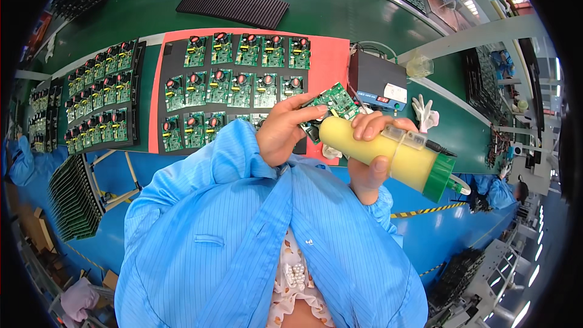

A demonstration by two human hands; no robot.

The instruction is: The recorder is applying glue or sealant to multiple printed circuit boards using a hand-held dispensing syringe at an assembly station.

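Holding a small green circuit board (333, 101) pinched in my left hand (282, 130), raised above the counter (316, 9). Right hand (367, 158) wrapped shut round a smooth yellow cylindrical tool (382, 153), green cap at 4 o'clock, nozzle touching the board's lower edge. Risk: thin rigid board could twist out of my pinch, or the nozzle smear neighbouring components. Tray of matching boards (234, 82) lies at 10 o'clock.

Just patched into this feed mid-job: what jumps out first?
Dead centre, the right hand grips a fat yellow tool with a green end cap, its tip against a green circuit board pinched in the left hand. Behind them, rows of matching boards lie on a black tray over a red mat.
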